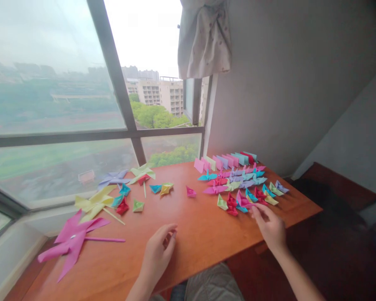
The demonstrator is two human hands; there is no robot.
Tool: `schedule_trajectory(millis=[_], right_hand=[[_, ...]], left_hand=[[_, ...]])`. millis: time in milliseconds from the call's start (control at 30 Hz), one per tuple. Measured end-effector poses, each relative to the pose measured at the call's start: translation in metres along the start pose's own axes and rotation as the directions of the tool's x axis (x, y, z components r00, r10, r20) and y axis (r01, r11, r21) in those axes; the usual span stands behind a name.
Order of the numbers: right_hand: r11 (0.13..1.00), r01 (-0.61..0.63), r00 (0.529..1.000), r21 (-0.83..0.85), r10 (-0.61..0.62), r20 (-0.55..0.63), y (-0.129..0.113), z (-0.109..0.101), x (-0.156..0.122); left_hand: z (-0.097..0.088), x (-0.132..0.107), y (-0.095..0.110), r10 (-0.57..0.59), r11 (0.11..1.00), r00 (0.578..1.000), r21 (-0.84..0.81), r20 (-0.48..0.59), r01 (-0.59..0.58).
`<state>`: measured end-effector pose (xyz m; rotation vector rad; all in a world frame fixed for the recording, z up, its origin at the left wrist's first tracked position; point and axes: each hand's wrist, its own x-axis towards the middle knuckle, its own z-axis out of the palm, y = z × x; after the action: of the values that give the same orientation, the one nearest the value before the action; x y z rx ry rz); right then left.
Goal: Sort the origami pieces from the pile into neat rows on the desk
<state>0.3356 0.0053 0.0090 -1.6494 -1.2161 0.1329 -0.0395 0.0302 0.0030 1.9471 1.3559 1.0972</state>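
The right hand (272, 228) pinches a bright pink, sharp-pointed folded-paper boat (243, 200) while the left hand (158, 250) curls loosely, narrowly parted.

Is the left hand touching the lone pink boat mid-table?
Apart. The head view shows bare tabletop between the left hand and the lone pink boat, which sits beyond the fingertips.

pink boat (242, 200): partly hidden by right fingers (266, 209) | curtain (204, 46): top cut off | forearms (296, 269): cut off below
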Motion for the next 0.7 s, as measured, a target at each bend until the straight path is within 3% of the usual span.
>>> schedule_trajectory(millis=[133,267,467,700], right_hand=[[0.980,-0.178,0.972,-0.088,0.162,-0.169,0.065,-0.062,0.041],[0.936,-0.226,0.962,-0.271,0.170,-0.215,0.117,-0.093,0.056],[0.858,-0.204,0.974,-0.471,0.132,-0.183,0.151,-0.090,0.067],[0.872,-0.155,0.988,-0.464,0.123,-0.098,0.171,-0.080,0.082]], left_hand=[[0.001,-0.001,0.001,0.033,0.999,0.999,0.042,0.013,-0.034],[0.002,-0.001,0.000,0.062,0.994,0.998,0.086,0.030,-0.064],[0.003,-0.003,-0.001,0.090,0.985,0.991,0.136,0.099,-0.103],[0.002,-0.005,0.000,0.086,0.983,0.987,0.149,0.138,-0.107]])
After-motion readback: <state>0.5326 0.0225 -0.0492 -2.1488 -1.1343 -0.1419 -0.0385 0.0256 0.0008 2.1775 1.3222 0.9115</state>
